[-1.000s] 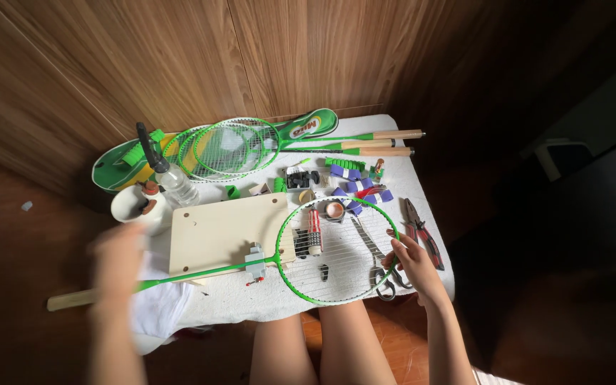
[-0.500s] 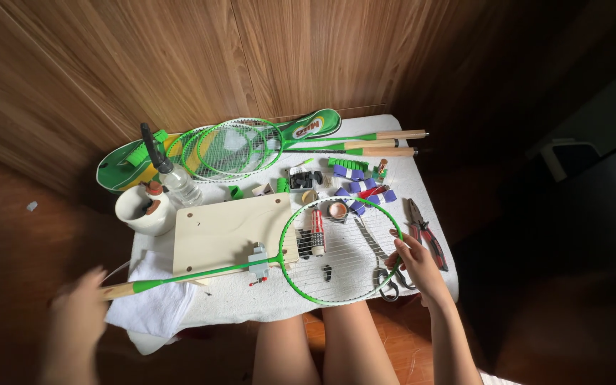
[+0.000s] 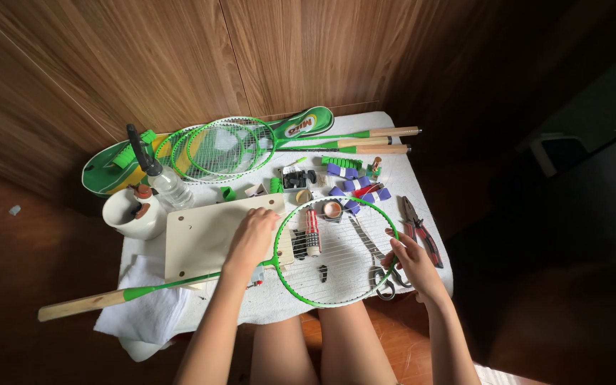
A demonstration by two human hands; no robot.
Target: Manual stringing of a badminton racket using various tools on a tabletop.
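So the green racket (image 3: 322, 249) lies flat, long axis running left from its head, right hand (image 3: 411, 260) fingers pinching the rim's far side while the left hand (image 3: 251, 239) rests loosely curled over the throat.

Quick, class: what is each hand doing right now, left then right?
Left hand: lies on the wooden board, by the racket throat; grip cannot be told.
Right hand: closed on the racket's rim.
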